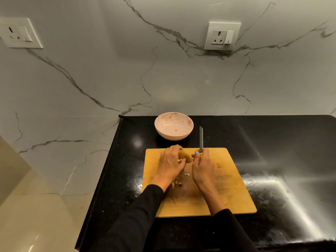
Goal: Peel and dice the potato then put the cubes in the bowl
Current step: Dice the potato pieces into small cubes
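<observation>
Head view looks down at a wooden cutting board (227, 179) in the lower middle of the frame, lying on a shiny black counter (272, 142).

The potato (185, 156) sits near the top edge of the board, between the two hands. The left hand (170, 163) lies on its left side with the fingers bent and spread a little over it, and the fingertips touch the potato. Part of the potato is hidden under that hand, so it is hard to tell how firm the hold is. The right hand (202, 166) is just to the right of the potato. Its fingers are wrapped tight around the yellow handle of a small knife (201, 140). The gray blade points up in the frame, toward the wall, and its tip reaches past the top edge of the board.

Small potato pieces (175, 184) lie on the board by the left wrist, and a few more pieces sit between the two hands, lower than the potato.

A pale pink bowl (174, 132) stands on the counter just above the board, a bit left of the knife tip. It has only a tiny speck inside.

Both arms wear black sleeves (138, 215).

Two white wall sockets (221, 36) sit on the gray marble wall (109, 70), one at the upper left and one at the upper right. No writing can be read anywhere.
</observation>
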